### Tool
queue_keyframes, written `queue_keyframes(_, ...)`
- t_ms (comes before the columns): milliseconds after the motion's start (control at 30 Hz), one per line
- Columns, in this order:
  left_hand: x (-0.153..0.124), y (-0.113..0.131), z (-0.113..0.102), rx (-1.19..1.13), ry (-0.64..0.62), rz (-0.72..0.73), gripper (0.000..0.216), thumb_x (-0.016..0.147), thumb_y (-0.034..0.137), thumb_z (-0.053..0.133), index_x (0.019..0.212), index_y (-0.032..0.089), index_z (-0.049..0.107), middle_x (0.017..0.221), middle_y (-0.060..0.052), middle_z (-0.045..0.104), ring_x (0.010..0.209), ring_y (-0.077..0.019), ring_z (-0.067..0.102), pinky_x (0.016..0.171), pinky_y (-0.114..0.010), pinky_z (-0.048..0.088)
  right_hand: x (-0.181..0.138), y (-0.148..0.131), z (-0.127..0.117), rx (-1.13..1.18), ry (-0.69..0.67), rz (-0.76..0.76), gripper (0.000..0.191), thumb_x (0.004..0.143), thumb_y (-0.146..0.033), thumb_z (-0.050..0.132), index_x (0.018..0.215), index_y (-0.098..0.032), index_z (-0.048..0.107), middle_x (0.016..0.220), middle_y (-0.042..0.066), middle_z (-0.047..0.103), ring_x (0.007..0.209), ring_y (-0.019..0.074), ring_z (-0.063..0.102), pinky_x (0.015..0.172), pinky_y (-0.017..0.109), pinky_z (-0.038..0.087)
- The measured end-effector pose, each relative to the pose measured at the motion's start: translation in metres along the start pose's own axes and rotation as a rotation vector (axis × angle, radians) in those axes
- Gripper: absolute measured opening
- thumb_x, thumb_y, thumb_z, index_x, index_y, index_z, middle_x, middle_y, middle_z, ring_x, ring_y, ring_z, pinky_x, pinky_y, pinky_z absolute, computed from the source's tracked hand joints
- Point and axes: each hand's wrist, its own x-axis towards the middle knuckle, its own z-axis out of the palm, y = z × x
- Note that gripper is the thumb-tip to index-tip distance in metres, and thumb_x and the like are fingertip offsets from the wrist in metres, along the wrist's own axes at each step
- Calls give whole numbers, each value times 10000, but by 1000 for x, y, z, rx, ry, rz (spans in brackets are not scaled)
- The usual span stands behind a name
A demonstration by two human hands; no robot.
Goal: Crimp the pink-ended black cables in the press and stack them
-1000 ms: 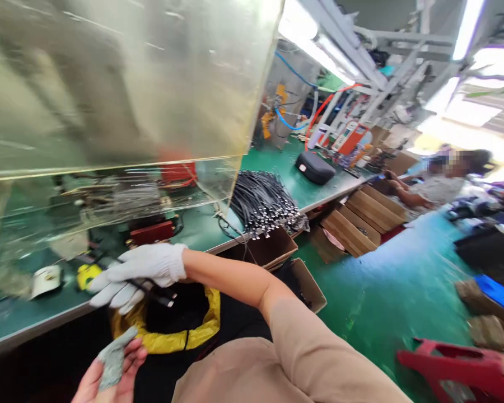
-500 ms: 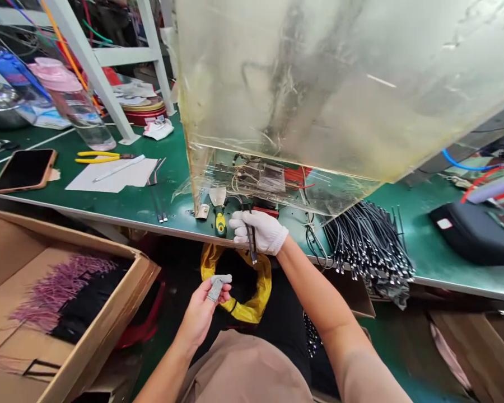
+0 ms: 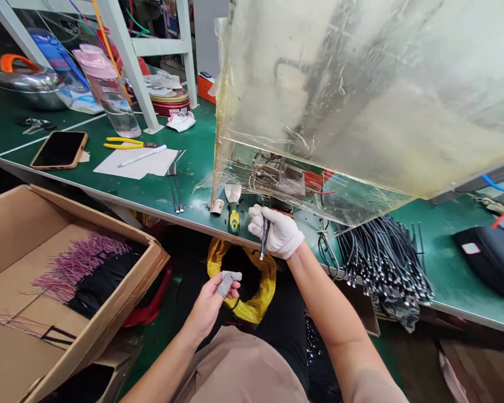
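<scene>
My right hand (image 3: 277, 230), in a white glove, is closed on a thin dark cable piece (image 3: 264, 242) at the green bench's front edge, just under a large scratched clear shield (image 3: 361, 95). My bare left hand (image 3: 212, 299) is lower, over my lap, pinching a small grey fabric piece (image 3: 227, 281). A yellow-rimmed black bag (image 3: 243, 280) hangs open between the two hands. A green-handled scraper (image 3: 234, 208) lies on the bench left of the gloved hand.
A heap of black cables (image 3: 382, 260) lies on the bench at right, a black case (image 3: 491, 254) beyond it. At left are a phone (image 3: 59, 149), yellow pliers (image 3: 124, 143), paper, a pink-lidded jar (image 3: 109, 92). A cardboard box (image 3: 46, 280) with pink and black wires stands below.
My view swung left from the aisle to the bench, then shifted a little. My gloved hand kept the cable piece near the shield; my left hand closed on the grey piece.
</scene>
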Motion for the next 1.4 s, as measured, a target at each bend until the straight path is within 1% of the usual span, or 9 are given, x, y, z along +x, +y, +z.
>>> queue_keyframes(133,0,-1,-2,2,-6,-4,510,623,523,890,957,155,777,810,-49,716,701,-145,615,696,-267,469,-1,1,5,61,6,-18,205,994,-147,422,911,-143,609,782,33,675,533,80,546,507,199,521)
queue_keyframes(367,-2,-2,-5,14,-12,-4,484,644,507,877,967,163,769,829,-48,726,708,-141,615,695,-260,465,-6,-3,15,148,61,33,286,1033,-144,307,950,-141,581,759,45,693,517,93,582,524,221,569)
queue_keyframes(533,-4,-2,-5,18,-19,7,448,657,477,869,966,167,770,826,-45,726,705,-140,617,686,-256,466,-8,-4,18,150,34,20,265,1033,-133,322,939,-149,569,723,22,682,494,82,574,519,208,570)
queue_keyframes(833,-14,-3,0,6,-33,23,425,651,473,873,936,174,772,812,-40,726,689,-134,615,689,-255,475,-2,-3,5,122,31,13,185,1026,-182,401,1050,-143,580,788,38,718,572,113,648,578,243,608)
queue_keyframes(1067,-23,-2,-1,35,-58,67,442,674,491,861,967,171,777,824,-49,729,696,-138,627,678,-251,478,-9,2,14,47,122,-14,232,1041,-176,348,987,-152,572,742,11,679,524,84,565,573,229,604)
queue_keyframes(1133,-22,4,-2,48,-49,112,441,672,494,862,964,173,778,821,-50,732,695,-140,629,683,-254,484,-16,5,13,7,41,-8,208,1032,-176,383,933,-155,565,716,4,648,518,80,548,568,222,591)
queue_keyframes(1233,-15,23,1,101,-6,231,429,684,484,856,976,180,774,870,-56,749,718,-143,641,693,-252,492,-31,13,7,-126,-130,23,118,967,-239,568,879,-161,560,667,-25,594,493,71,509,569,234,580)
queue_keyframes(1333,1,48,16,136,14,375,440,681,471,858,996,180,762,998,-76,761,827,-165,669,784,-274,511,-47,29,1,-350,-191,32,291,833,-385,750,931,-161,593,709,-3,642,527,102,570,580,296,596)
queue_keyframes(1400,14,61,29,122,-11,440,449,648,460,875,973,173,756,1010,-80,763,896,-184,677,850,-293,510,-56,41,-2,-492,-224,33,379,784,-477,774,935,-173,604,708,8,653,534,124,597,561,302,585)
